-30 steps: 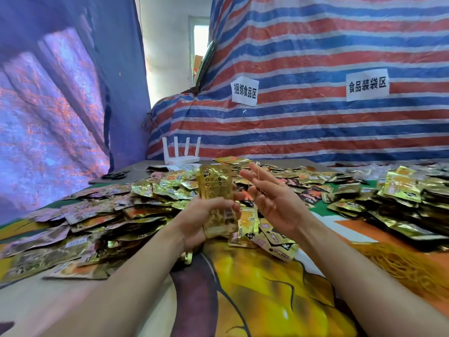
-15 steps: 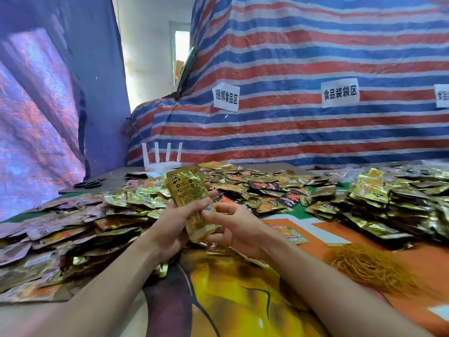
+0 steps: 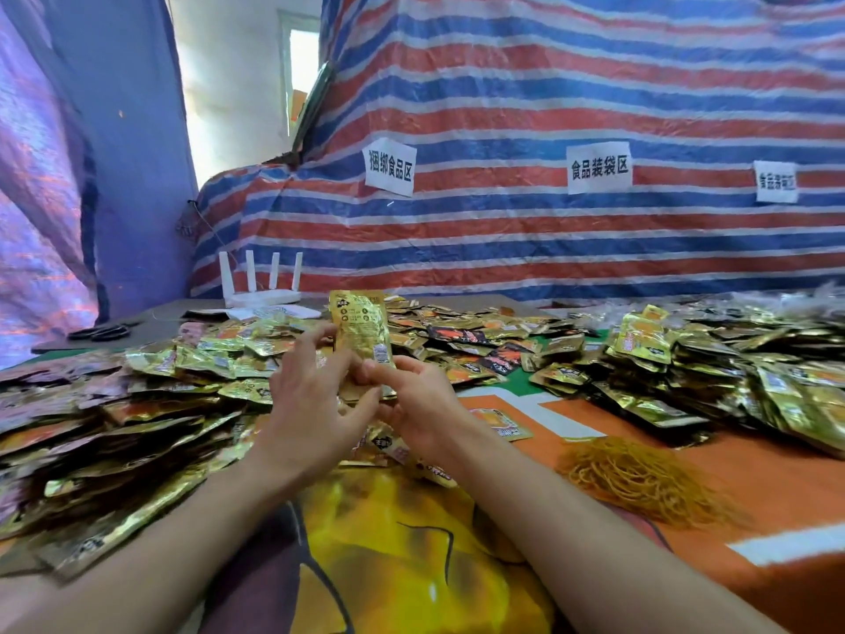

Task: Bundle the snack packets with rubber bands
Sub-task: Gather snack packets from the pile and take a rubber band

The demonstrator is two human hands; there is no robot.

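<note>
A small stack of gold snack packets (image 3: 361,329) stands upright between my hands above the table. My left hand (image 3: 315,395) grips its lower part from the left, fingers spread along the side. My right hand (image 3: 411,400) pinches the bottom of the stack from the right, fingers curled against the packets. No rubber band can be made out on the stack or on my fingers. A heap of yellow rubber bands (image 3: 640,478) lies on the orange mat to the right.
Loose packets (image 3: 137,404) are piled on the left and across the back of the table. Bundled gold packets (image 3: 731,372) are stacked at the right. A white router (image 3: 263,286) and black scissors (image 3: 98,332) sit at the far left. A striped tarp rises behind.
My right hand came in from open beside the stack and closed on its lower end. The stack went from tilted left to upright.
</note>
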